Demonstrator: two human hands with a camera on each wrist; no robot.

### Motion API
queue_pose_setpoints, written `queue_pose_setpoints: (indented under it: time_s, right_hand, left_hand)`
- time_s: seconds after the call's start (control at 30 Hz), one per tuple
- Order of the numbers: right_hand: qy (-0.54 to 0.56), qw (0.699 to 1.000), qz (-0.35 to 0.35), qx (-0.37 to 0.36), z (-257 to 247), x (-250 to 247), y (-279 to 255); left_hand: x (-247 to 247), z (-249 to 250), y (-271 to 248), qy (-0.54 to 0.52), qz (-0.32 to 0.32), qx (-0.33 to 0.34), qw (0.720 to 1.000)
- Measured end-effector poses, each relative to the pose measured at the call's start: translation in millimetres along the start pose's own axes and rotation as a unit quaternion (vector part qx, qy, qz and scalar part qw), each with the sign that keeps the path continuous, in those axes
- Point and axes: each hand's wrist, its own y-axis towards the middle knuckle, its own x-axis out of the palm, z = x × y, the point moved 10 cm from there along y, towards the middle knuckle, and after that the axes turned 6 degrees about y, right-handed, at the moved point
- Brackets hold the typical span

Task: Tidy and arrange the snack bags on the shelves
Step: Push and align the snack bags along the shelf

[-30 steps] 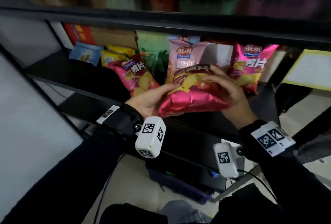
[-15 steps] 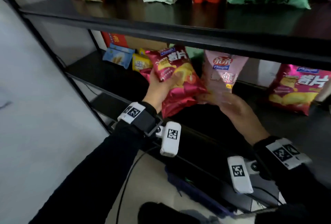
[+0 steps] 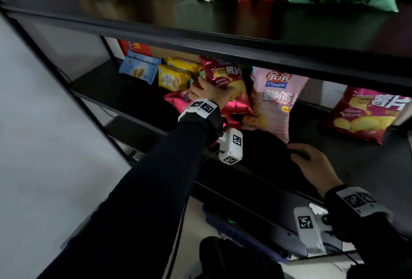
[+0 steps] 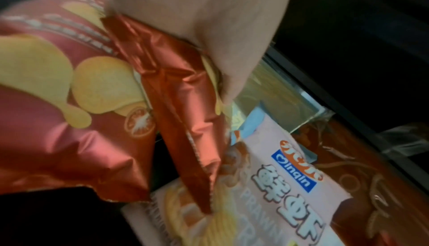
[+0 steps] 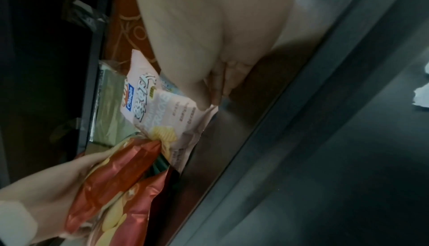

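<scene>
The left hand (image 3: 209,91) is gripping a red chip bag (image 3: 225,82) upright on the middle shelf (image 3: 124,91), arm stretched forward. The right hand (image 3: 312,162), fingers loosely curled and holding nothing, is resting on the shelf just below a pink prawn-cracker bag (image 3: 276,100), which stands right of the gripped bag.

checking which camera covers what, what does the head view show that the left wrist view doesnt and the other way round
Only the head view shows the black upper shelf with its row of bags, the light blue packet, the yellow packets, and the right hand resting on the lower shelf.

Only the left wrist view shows the crimped bottom seam of the held bag up close.

Both show the left hand gripping the shiny red potato chip bag beside the pale pink Qinqin prawn cracker bag.
</scene>
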Motion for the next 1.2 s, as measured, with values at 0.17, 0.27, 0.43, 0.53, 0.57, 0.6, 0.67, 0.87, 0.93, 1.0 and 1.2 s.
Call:
queue_pose_setpoints:
  time_s: [0.17,0.27,0.43,0.53,0.57,0.6,0.67,0.87,0.93,1.0,1.2]
  right_hand:
    - [0.037,0.985,0.168,0.013,4.4,-56.1,4.4]
    - [0.049,0.917,0.395,0.035,3.9,-128.4,-8.9]
    - [0.126,0.920,0.361,0.080,1.5,-161.8,19.2]
    - [0.137,0.945,0.274,0.115,10.2,-158.2,38.0]
    - [0.132,0.947,0.264,0.123,13.4,-158.8,41.3]
    - [0.127,0.949,0.260,0.126,16.4,-160.0,44.1]
    - [0.101,0.955,0.245,0.131,22.7,-159.9,47.1]
    - [-0.036,0.975,0.191,0.105,20.6,-147.1,41.3]
    - [-0.032,0.974,0.201,0.097,18.3,-147.0,32.4]
    - [-0.027,0.971,0.224,0.083,15.9,-149.2,19.6]
    - [0.088,0.959,0.264,0.049,29.9,-140.4,-30.5]
  left_hand:
    - [-29.7,19.9,-10.4,-0.043,0.094,0.075,0.992]
    - [-41.7,34.8,-37.3,-0.166,0.145,0.172,0.960]
    - [15.6,56.0,-93.8,-0.252,-0.011,0.295,0.922]
    - [74.2,58.7,-115.7,-0.234,-0.141,0.304,0.913]
    - [90.2,57.1,-120.0,-0.235,-0.170,0.305,0.907]
    - [105.5,55.4,-123.6,-0.237,-0.202,0.303,0.901]
    - [133.1,50.6,-127.9,-0.229,-0.265,0.283,0.893]
    - [157.6,45.4,-122.0,-0.145,-0.296,0.253,0.910]
    - [159.3,45.3,-121.2,-0.144,-0.301,0.254,0.908]
    - [160.4,43.7,-120.1,-0.141,-0.302,0.254,0.908]
    - [162.0,31.1,-120.1,-0.173,-0.307,0.195,0.915]
